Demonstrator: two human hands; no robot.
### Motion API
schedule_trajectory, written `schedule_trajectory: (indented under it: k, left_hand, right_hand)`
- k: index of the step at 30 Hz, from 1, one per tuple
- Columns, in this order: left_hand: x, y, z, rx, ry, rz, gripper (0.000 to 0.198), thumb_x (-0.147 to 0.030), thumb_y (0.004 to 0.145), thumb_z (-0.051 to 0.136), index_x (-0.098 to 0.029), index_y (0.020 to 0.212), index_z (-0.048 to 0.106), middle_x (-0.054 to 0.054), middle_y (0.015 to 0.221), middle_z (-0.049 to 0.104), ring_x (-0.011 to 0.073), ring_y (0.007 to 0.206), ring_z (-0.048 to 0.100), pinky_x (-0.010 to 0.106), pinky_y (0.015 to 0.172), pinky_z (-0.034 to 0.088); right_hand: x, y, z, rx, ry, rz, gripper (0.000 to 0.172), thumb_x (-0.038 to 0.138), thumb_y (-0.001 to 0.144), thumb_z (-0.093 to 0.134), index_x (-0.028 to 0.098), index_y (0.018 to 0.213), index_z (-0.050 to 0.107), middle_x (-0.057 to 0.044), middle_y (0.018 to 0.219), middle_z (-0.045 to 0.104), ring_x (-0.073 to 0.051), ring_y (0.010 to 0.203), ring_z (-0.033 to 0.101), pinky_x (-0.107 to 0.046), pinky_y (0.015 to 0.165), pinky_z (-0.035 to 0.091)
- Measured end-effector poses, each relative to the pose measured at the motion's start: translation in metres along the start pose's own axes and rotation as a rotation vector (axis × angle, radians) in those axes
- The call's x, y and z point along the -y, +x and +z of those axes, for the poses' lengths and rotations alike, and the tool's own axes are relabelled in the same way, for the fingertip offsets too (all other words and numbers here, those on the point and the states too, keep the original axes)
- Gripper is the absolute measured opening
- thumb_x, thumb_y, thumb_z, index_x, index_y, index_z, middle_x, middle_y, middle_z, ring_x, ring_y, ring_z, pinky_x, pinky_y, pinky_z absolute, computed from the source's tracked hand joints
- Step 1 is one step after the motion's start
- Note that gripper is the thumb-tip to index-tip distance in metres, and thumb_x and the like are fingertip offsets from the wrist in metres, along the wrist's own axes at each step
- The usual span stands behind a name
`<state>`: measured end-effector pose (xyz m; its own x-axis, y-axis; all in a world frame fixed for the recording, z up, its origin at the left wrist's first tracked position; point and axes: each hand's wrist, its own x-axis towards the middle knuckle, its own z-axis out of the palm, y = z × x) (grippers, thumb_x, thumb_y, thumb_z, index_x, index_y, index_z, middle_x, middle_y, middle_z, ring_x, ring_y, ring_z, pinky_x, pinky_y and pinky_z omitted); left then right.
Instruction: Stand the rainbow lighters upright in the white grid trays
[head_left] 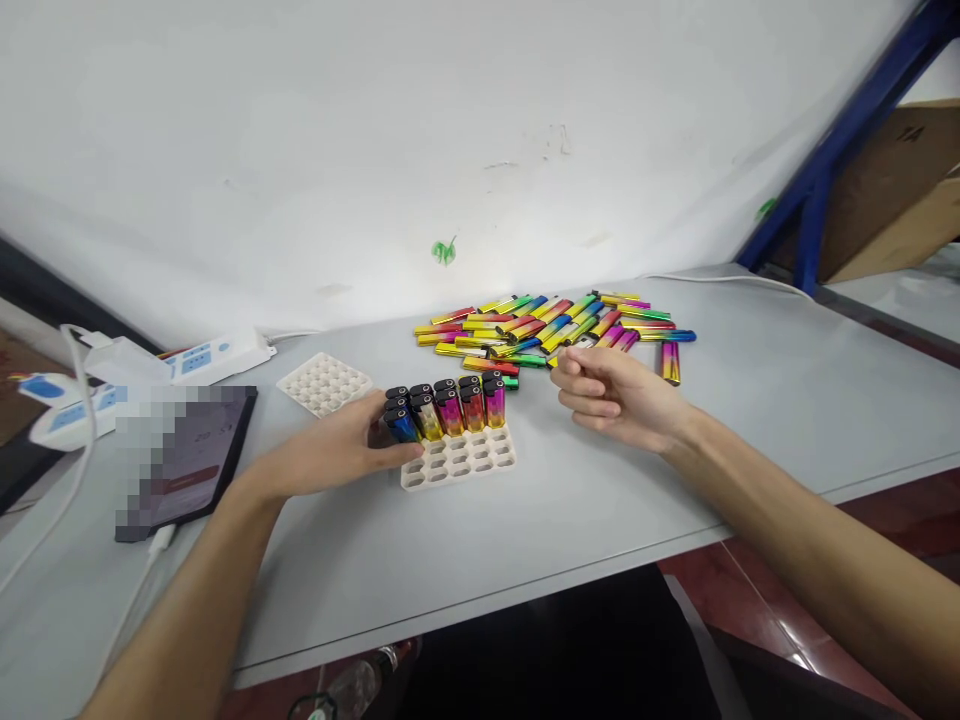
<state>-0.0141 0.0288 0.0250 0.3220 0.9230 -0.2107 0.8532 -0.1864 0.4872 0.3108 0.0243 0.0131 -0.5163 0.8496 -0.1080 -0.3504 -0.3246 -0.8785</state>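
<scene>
A white tray with rows of slots (459, 462) lies on the table in front of me. Shiny multicoloured lighters (450, 412) with black tops stand upright in its back rows, while the front rows of slots show bare. My left hand (341, 445) grips the tray's left side, its thumb along the edge and its other fingers behind the lighters at the left end. To the right of the tray, my right hand (619, 400) hovers by a loose pile of lighters (555, 325), its fingers curled closed. Whatever those fingers may hold is hidden.
A second white slotted tray (324, 385) lies behind my left hand. On the left are a phone-like device (199, 460) with a plugged cable and white power strips (199, 362). A wall (450, 150) bounds the table's back; a blue frame (821, 190) stands at right.
</scene>
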Motion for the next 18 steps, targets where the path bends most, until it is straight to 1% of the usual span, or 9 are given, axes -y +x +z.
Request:
schedule_trajectory:
  k: [6,9,10,13,15,18]
  left_hand:
    - [0.0021,0.0008,0.0008,0.008,-0.006,0.007,0.053,-0.067,0.065,0.069,-0.024,0.096,0.066,0.004,0.089,0.071,0.0300,0.088,0.065,0.038,0.075,0.053]
    - [0.0010,0.0008,0.0006,0.016,-0.013,0.016,0.054,-0.068,0.067,0.067,-0.023,0.097,0.066,0.004,0.090,0.071,0.0297,0.089,0.065,0.038,0.075,0.053]
    - [0.0007,0.0008,0.0005,0.019,-0.014,0.018,0.054,-0.069,0.068,0.066,-0.023,0.097,0.066,0.005,0.090,0.071,0.0296,0.089,0.065,0.038,0.075,0.053]
    - [0.0010,0.0010,0.0006,0.019,-0.021,0.021,0.055,-0.069,0.069,0.065,-0.023,0.100,0.066,0.005,0.092,0.071,0.0299,0.091,0.065,0.038,0.075,0.053]
    - [0.0022,0.0013,0.0010,0.018,-0.034,0.023,0.056,-0.067,0.069,0.066,-0.024,0.103,0.066,0.005,0.093,0.071,0.0303,0.092,0.064,0.039,0.076,0.054]
    - [0.0044,0.0015,0.0016,0.023,-0.049,0.024,0.056,-0.064,0.068,0.069,-0.024,0.107,0.065,0.006,0.095,0.070,0.0306,0.093,0.064,0.039,0.077,0.054]
  right_hand:
    - [-0.0033,-0.0009,0.0007,0.028,0.051,0.014,0.031,0.035,0.091,0.064,0.020,0.075,0.043,0.010,0.063,0.022,-0.006,0.046,0.009,-0.016,0.037,0.016]
    - [-0.0041,-0.0015,0.0000,0.066,0.096,0.042,0.030,0.043,0.091,0.060,0.021,0.078,0.046,0.009,0.063,0.025,-0.006,0.045,0.010,-0.016,0.036,0.015]
    - [-0.0042,-0.0016,-0.0004,0.087,0.109,0.064,0.032,0.049,0.092,0.056,0.021,0.079,0.047,0.009,0.063,0.027,-0.006,0.044,0.011,-0.017,0.036,0.015]
    - [-0.0043,-0.0017,-0.0023,0.152,0.136,0.140,0.047,0.065,0.091,0.041,0.020,0.079,0.050,0.007,0.063,0.033,-0.006,0.043,0.015,-0.018,0.034,0.014]
    - [-0.0049,-0.0017,-0.0037,0.194,0.155,0.172,0.053,0.067,0.091,0.035,0.019,0.079,0.052,0.006,0.064,0.034,-0.006,0.043,0.017,-0.017,0.034,0.014]
    - [-0.0065,-0.0013,-0.0056,0.242,0.182,0.197,0.056,0.067,0.092,0.033,0.017,0.080,0.055,0.005,0.064,0.036,-0.006,0.043,0.019,-0.017,0.035,0.014]
